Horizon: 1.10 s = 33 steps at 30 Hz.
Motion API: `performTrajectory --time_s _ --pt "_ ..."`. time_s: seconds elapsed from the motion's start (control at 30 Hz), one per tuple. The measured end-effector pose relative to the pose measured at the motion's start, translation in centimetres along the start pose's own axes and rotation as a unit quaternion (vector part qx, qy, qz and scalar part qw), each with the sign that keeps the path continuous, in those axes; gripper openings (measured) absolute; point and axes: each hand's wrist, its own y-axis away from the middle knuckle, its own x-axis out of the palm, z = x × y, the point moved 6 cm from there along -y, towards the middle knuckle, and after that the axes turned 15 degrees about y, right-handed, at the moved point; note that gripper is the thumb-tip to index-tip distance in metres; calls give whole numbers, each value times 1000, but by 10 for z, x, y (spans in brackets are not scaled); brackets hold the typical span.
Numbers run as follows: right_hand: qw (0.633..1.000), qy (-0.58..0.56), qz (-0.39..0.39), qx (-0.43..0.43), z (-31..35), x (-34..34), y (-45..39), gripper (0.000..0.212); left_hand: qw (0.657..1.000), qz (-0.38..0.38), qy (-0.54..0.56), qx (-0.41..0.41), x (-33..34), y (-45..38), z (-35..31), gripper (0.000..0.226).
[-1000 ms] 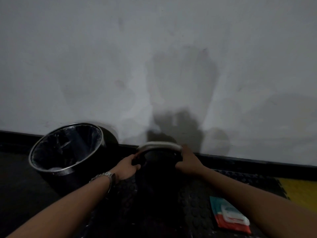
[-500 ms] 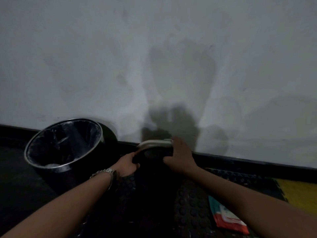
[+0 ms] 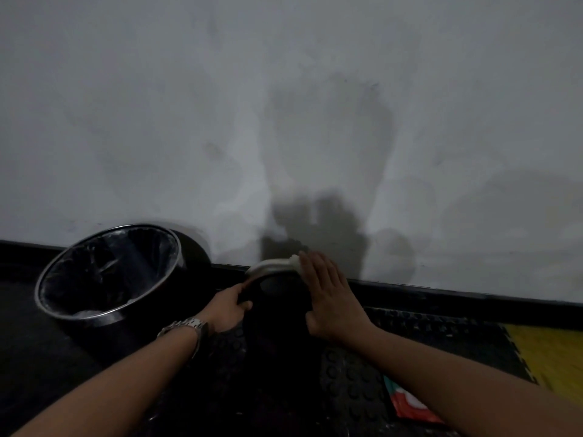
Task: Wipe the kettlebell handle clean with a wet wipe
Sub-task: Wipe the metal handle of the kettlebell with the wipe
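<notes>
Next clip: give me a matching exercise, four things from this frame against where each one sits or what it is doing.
Things:
1. left hand
2. right hand
3. bin
4. wet wipe pack

States:
A. lies on the mat under the right forearm
B. presses the wet wipe flat on the kettlebell handle
C. grips the handle's left side
D. stands left, lined with a bag

Pairs: 1-C, 2-B, 3-D, 4-A

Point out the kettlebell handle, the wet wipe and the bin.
kettlebell handle (image 3: 268,267): head view, bare pale arch left of the wipe.
wet wipe (image 3: 294,261): head view, white wad at the fingertips.
bin (image 3: 108,316): head view, near metal rim.
</notes>
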Motion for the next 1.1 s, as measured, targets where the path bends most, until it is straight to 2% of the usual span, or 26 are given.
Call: performTrajectory --time_s 0.2,0.3,0.4,0.57,0.77,0.93,1.03,1.1 --pt "999 -18 -39 -28 1 1 -9 62 1000 -1 -8 6 -2 2 -2 39" --pt "996 -50 -55 -54 -5 1 -22 68 999 -15 11 31 -5 6 -8 39" --pt "995 -82 -46 -40 -19 4 -20 75 998 -31 31 52 -6 6 -16 38" --pt "991 -126 -42 -2 -31 12 -14 49 995 -53 53 72 -5 6 -39 29" --pt "990 -118 -71 8 -23 0 -16 44 996 -21 47 71 -8 4 -38 30" --pt "983 -146 51 96 -8 -10 -50 46 995 -16 54 78 -7 3 -37 29" --pt "992 -63 112 0 -1 -18 -63 37 995 -6 59 78 -6 3 -37 30" --pt "982 -57 182 -21 -6 -14 -68 30 995 -4 58 76 -5 3 -35 32"
